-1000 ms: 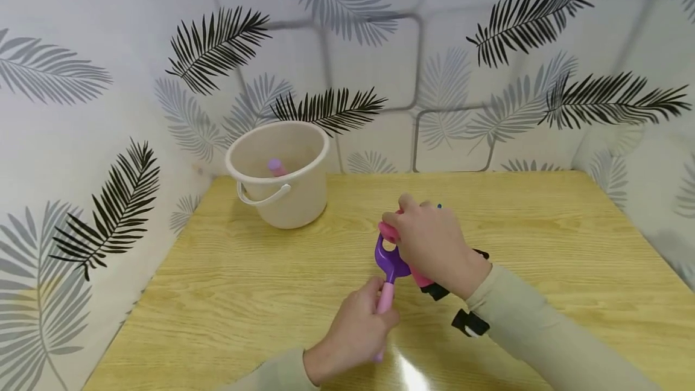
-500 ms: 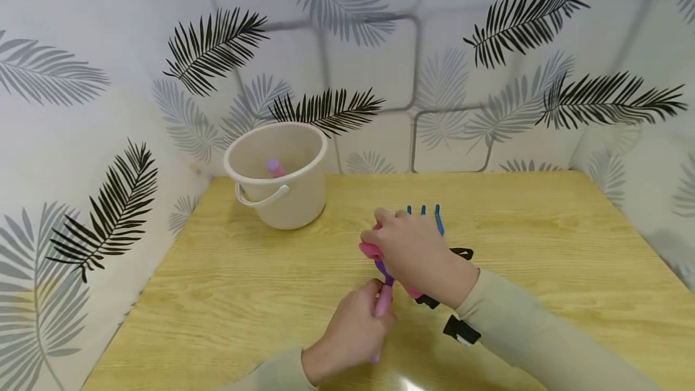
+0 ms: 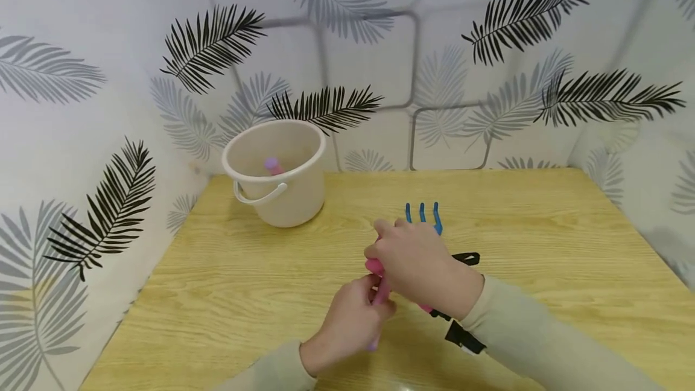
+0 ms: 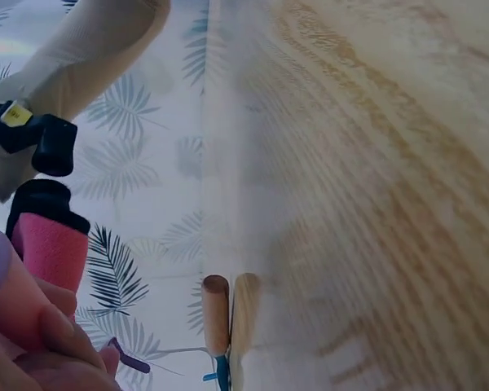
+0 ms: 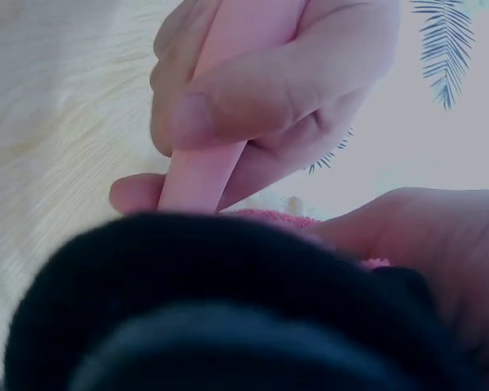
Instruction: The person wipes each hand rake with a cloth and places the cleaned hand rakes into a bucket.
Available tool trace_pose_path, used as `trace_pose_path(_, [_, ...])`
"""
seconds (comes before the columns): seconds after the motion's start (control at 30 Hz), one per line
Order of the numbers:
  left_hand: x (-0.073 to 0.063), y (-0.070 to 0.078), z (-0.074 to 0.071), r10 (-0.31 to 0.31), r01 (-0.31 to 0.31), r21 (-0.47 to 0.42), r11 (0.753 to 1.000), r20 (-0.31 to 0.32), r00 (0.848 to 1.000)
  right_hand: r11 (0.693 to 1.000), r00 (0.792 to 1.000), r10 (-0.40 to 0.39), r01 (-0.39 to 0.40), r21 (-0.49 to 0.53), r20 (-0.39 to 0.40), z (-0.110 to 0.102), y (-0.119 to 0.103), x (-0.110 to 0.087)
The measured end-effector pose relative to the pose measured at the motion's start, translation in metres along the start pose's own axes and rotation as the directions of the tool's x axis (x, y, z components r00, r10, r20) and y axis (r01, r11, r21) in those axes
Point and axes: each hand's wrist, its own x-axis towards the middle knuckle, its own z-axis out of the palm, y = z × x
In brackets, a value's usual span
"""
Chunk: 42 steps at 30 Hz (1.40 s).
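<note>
My left hand grips the pink handle of a small garden tool; its lilac end cap pokes out below the fist. In my right hand is a pink terry cloth with black trim, held around the tool just above the left hand. The cloth and fingers cover most of the tool's purple head; a purple bit shows in the left wrist view. Past the right hand lie the blue prongs of a rake, whose wooden handle appears in the left wrist view.
A cream bucket with a white handle stands at the back left of the wooden table. Inside it leans a pink and lilac handle. Leaf-patterned walls rise behind and to the left.
The right hand and cloth have moved down the tool toward the left hand, covering the purple head that showed before. More of the blue prongs now shows. The left hand keeps its grip.
</note>
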Motion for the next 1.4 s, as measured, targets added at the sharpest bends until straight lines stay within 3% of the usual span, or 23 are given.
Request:
trace_pose_path(0.13, [0.001, 0.000, 0.002, -0.001, 0.001, 0.009, 1.000, 0.009, 1.000, 0.999, 1.000, 0.016, -0.016, -0.038, -0.024, 0.008, -0.004, 0.010])
trace_pose_path(0.3, [-0.001, 0.002, 0.005, -0.007, 0.008, -0.038, 0.999, 0.018, 1.000, 0.995, 0.989, 0.043, -0.055, -0.080, -0.144, 0.016, 0.002, 0.021])
trace_pose_path(0.4, [-0.003, 0.002, 0.004, -0.034, 0.037, -0.095, 0.995, 0.033, 0.999, 0.999, 0.990, 0.038, -0.041, -0.020, -0.137, 0.015, 0.005, 0.018])
trace_pose_path(0.53, [-0.005, -0.002, -0.001, -0.046, 0.044, -0.110, 0.993, -0.019, 0.999, 0.995, 0.998, -0.002, 0.008, 0.102, -0.058, 0.010, 0.004, 0.004])
trace_pose_path(0.67, [-0.003, -0.003, -0.003, -0.037, 0.029, -0.129, 0.991, -0.063, 0.997, 0.983, 0.999, 0.051, -0.052, 0.174, 0.007, 0.003, 0.010, -0.006])
trace_pose_path(0.73, [-0.002, -0.001, -0.001, -0.035, 0.024, -0.160, 0.987, -0.070, 0.997, 0.981, 0.996, 0.093, -0.094, 0.171, 0.012, 0.002, 0.016, -0.007])
trace_pose_path(0.97, [-0.005, 0.004, 0.006, -0.006, -0.007, -0.220, 0.975, -0.058, 0.998, 0.980, 0.978, 0.188, -0.181, 0.080, -0.088, 0.012, 0.037, -0.001])
trace_pose_path(1.23, [-0.006, 0.000, 0.004, 0.000, -0.010, -0.122, 0.993, -0.078, 0.997, 0.986, 0.995, 0.090, -0.082, 0.146, -0.048, 0.008, 0.027, 0.002])
trace_pose_path(1.4, [-0.008, 0.000, 0.005, 0.022, -0.029, -0.085, 0.996, -0.079, 0.997, 0.982, 0.982, 0.166, -0.157, 0.103, -0.091, 0.015, 0.033, 0.018])
